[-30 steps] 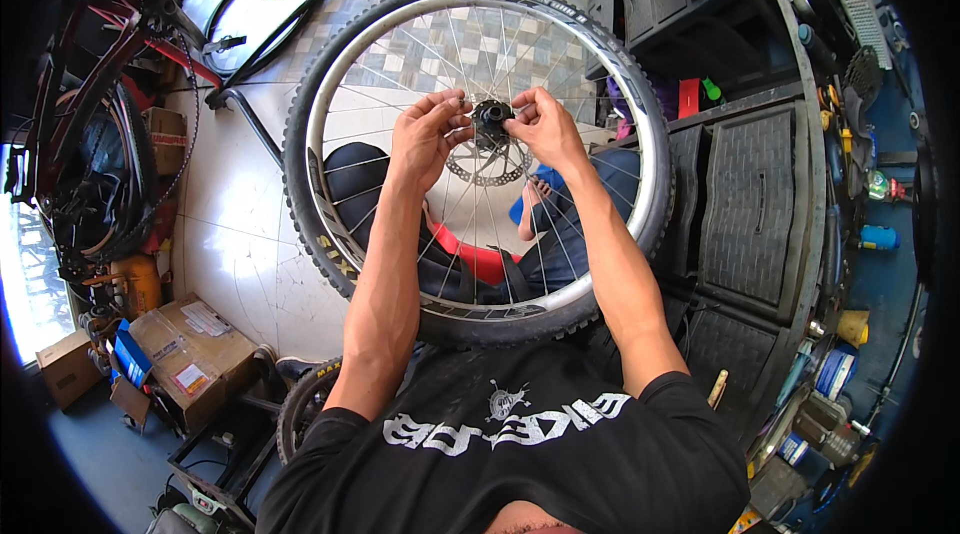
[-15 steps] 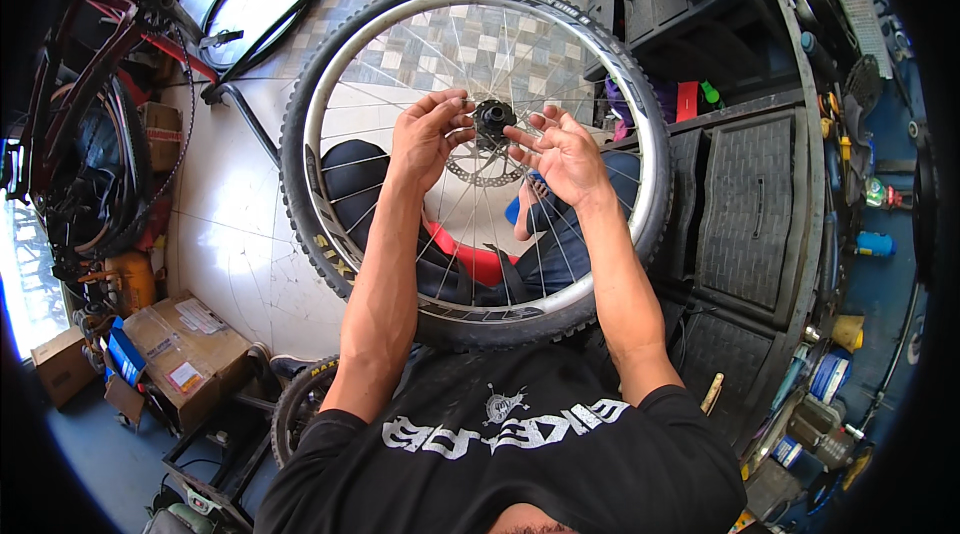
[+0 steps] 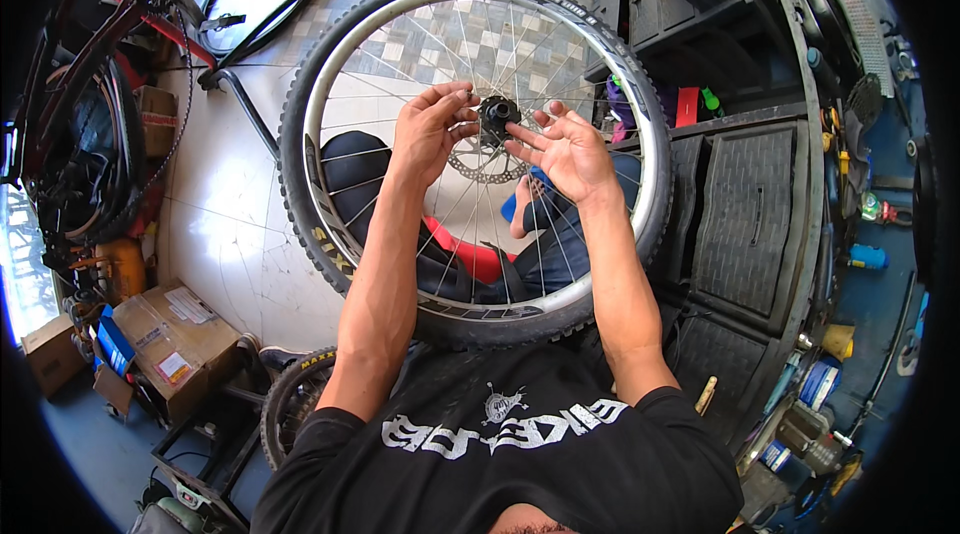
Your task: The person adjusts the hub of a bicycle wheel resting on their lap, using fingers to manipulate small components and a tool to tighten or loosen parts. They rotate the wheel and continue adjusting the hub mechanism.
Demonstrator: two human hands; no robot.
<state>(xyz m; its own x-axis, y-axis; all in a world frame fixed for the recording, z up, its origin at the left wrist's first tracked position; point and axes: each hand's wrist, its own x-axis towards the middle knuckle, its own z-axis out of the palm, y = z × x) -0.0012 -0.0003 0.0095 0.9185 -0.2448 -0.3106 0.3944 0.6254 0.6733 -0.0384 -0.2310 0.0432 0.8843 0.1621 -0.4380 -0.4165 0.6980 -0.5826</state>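
Observation:
A bicycle wheel [image 3: 655,149] with a knobbly black tyre and silver rim lies across my lap. Its black hub [image 3: 497,117] points up at the middle of the spokes, with a drilled disc brake rotor [image 3: 482,170] around it. Just left of the hub is my left hand [image 3: 436,129], its fingers curled and thumb and forefinger pinched together; whatever they may hold is too small to make out. My right hand [image 3: 565,156] is on the other side, palm up with fingers apart, and a fingertip reaches the hub's edge or lies just over it. Nothing shows in its palm.
Black woven-pattern drawers [image 3: 745,214] stand close on my right, beside a cluttered tool bench [image 3: 800,414]. A dark red bike frame [image 3: 110,9] is at the far left. Cardboard boxes [image 3: 170,344] sit at the lower left, near another tyre [image 3: 285,404].
My view has shifted slightly. Both hands stay beside the hub in nearly the same pose, the right fingers a little differently spread.

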